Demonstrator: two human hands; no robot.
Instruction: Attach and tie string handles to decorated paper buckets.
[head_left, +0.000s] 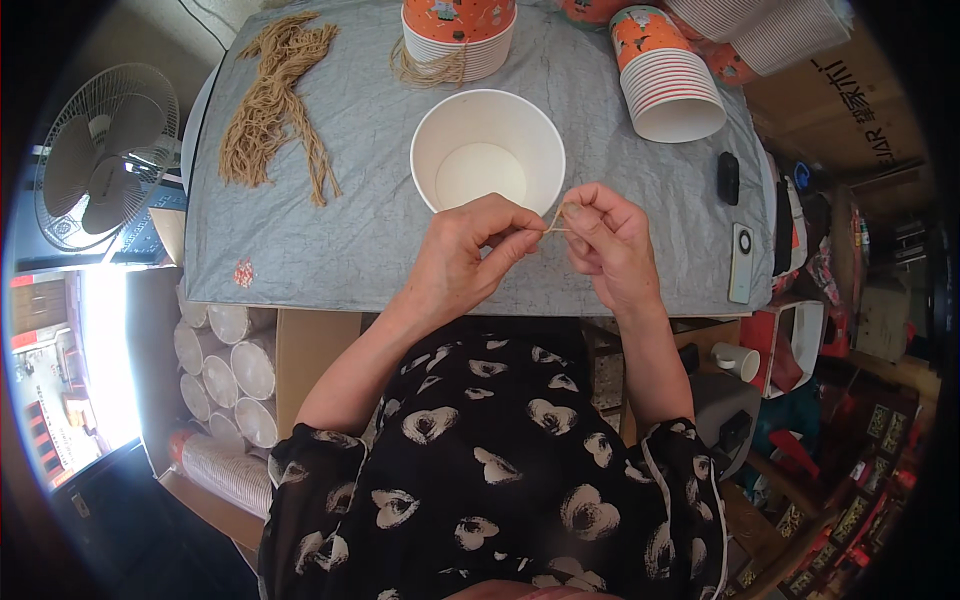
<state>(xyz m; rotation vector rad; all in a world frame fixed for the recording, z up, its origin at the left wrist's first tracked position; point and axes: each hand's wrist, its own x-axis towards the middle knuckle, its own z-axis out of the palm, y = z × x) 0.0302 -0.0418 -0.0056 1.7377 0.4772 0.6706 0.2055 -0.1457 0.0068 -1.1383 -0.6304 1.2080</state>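
As both bare forearms reach forward from black sleeves with a cream heart print [315,480], the hands come together over the near part of a table covered with a creased grey sheet [350,250]. The left hand [465,248] slants up toward the right, its back turned to the camera; thumb and index finger are pinched tight on a thin tan cord [554,224], with the other fingers bent behind them. The right hand [612,245] stands more upright, its wrist bent little, and tilts in toward the left one; its thumb and bent index finger close on the same cord, the remaining fingers curling loosely toward the palm. Between the two pinches, a short stretch of the cord shows as a narrow loop or crossing; which cannot be told.

This cord lies just beside the near right rim of a wide, round white paper bucket [488,140], open toward the camera. Left fingers overlap the bucket's near rim in view, though whether they touch it is unclear. Beyond it stands an orange-and-white stack of paper buckets [460,48]; a loose bundle of tan twine [272,115] lies farther left.
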